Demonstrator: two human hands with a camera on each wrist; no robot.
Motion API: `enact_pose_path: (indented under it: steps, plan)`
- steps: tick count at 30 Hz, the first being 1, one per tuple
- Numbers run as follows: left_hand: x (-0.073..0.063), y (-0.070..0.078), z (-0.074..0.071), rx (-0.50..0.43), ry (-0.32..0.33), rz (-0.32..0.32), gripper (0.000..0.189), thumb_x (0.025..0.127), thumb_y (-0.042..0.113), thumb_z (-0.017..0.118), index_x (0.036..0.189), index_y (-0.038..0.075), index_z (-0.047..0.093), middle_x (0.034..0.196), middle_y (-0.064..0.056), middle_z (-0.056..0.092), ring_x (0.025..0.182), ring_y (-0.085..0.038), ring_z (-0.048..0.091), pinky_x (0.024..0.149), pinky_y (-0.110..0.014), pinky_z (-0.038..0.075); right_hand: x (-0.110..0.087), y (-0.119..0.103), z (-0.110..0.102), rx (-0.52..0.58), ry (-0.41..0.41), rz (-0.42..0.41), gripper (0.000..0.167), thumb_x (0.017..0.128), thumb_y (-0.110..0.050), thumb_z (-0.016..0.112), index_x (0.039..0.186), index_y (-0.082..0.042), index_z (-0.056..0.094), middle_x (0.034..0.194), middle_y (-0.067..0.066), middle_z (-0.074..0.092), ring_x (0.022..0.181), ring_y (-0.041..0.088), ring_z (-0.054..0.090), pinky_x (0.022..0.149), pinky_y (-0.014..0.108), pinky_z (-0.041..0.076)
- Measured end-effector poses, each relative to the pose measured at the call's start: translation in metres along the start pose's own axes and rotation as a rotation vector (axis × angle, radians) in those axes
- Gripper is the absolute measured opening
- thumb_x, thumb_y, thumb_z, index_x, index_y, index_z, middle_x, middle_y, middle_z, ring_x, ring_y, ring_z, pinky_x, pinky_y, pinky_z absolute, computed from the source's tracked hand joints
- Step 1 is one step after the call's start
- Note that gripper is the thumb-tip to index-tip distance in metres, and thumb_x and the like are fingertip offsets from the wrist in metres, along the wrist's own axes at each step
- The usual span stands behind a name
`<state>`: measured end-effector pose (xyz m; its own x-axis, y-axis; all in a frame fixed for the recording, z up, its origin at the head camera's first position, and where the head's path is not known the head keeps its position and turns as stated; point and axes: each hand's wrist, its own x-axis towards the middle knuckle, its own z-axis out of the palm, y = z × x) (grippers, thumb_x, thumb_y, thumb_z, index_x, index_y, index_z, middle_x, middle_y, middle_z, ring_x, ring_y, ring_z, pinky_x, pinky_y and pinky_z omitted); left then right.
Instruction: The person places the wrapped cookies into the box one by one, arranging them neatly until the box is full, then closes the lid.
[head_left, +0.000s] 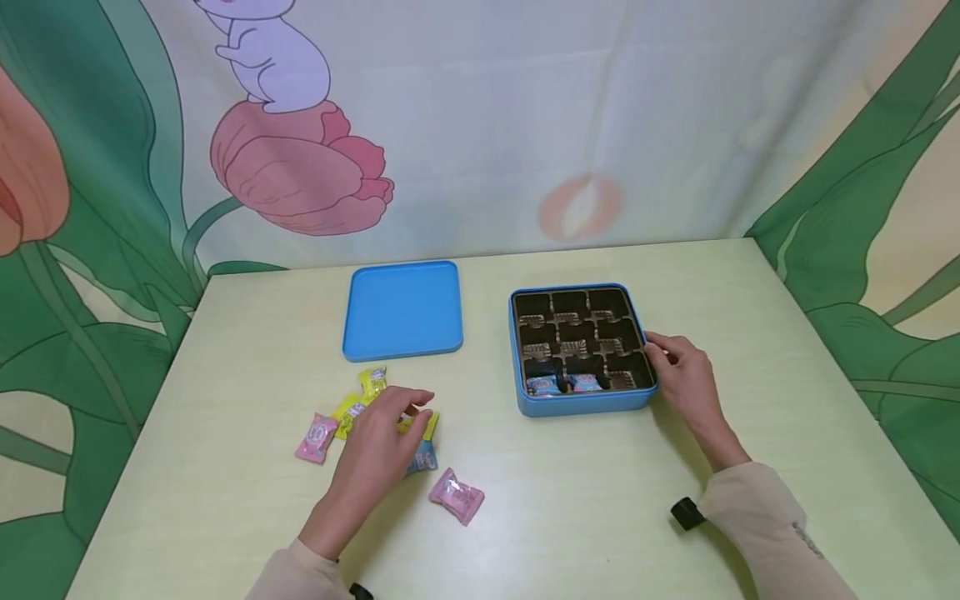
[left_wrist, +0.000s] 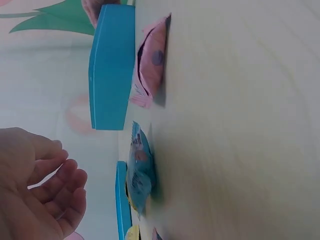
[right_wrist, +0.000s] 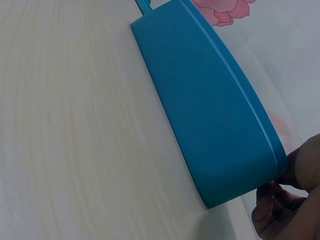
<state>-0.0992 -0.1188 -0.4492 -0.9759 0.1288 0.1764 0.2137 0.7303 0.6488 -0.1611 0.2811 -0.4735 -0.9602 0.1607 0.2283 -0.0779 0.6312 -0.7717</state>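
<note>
My left hand [head_left: 382,437] hovers over a loose group of wrapped candies, its fingers loosely curled with nothing between them. Beneath and beside it lie a blue candy [head_left: 423,457], yellow candies [head_left: 372,383] and a pink candy [head_left: 317,437]. Another pink candy [head_left: 457,496] sits apart, closer to me. In the left wrist view the blue candy [left_wrist: 140,170] is separate from the fingers. My right hand [head_left: 678,375] holds the right rim of a blue box [head_left: 585,405] with a dark divided insert. Two blue-wrapped candies [head_left: 543,385] occupy its front-left and front-middle compartments.
A flat blue lid [head_left: 403,308] lies left of the box, behind the candies. The pale table [head_left: 562,517] ends at a printed curtain [head_left: 480,125] at the back. A small black object [head_left: 687,513] is at the right sleeve.
</note>
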Motion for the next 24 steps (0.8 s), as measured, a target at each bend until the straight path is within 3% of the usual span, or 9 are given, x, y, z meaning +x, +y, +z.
enact_pose_path:
  steps: [13, 19, 24]
  plan:
    - [-0.015, -0.018, 0.001, 0.183, -0.164, 0.079, 0.020, 0.087, 0.012, 0.084, 0.106, 0.008, 0.077, 0.108, -0.006, 0.070, 0.107, -0.026, 0.064, 0.093, -0.043, 0.055, 0.002, 0.005, 0.002, -0.005, 0.007, -0.015, 0.028, 0.103, -0.008, 0.063, 0.126, 0.007, 0.070, 0.105, 0.025, 0.069, 0.080, 0.016, 0.056, 0.068, 0.016, 0.042]
    - [-0.020, -0.020, 0.003, 0.240, -0.161, 0.108, 0.027, 0.084, 0.018, 0.088, 0.105, 0.006, 0.076, 0.104, -0.006, 0.067, 0.102, -0.025, 0.063, 0.092, -0.042, 0.055, 0.002, 0.005, 0.002, -0.007, 0.003, -0.020, 0.029, 0.104, -0.009, 0.063, 0.127, 0.007, 0.069, 0.106, 0.025, 0.069, 0.081, 0.016, 0.056, 0.068, 0.016, 0.042]
    - [-0.022, -0.020, 0.004, 0.278, -0.191, 0.085, 0.034, 0.082, 0.019, 0.089, 0.109, 0.004, 0.075, 0.108, -0.009, 0.067, 0.103, -0.027, 0.061, 0.094, -0.043, 0.054, 0.002, 0.006, 0.003, -0.009, 0.008, -0.018, 0.029, 0.103, -0.009, 0.063, 0.127, 0.007, 0.069, 0.106, 0.025, 0.069, 0.080, 0.015, 0.056, 0.068, 0.016, 0.042]
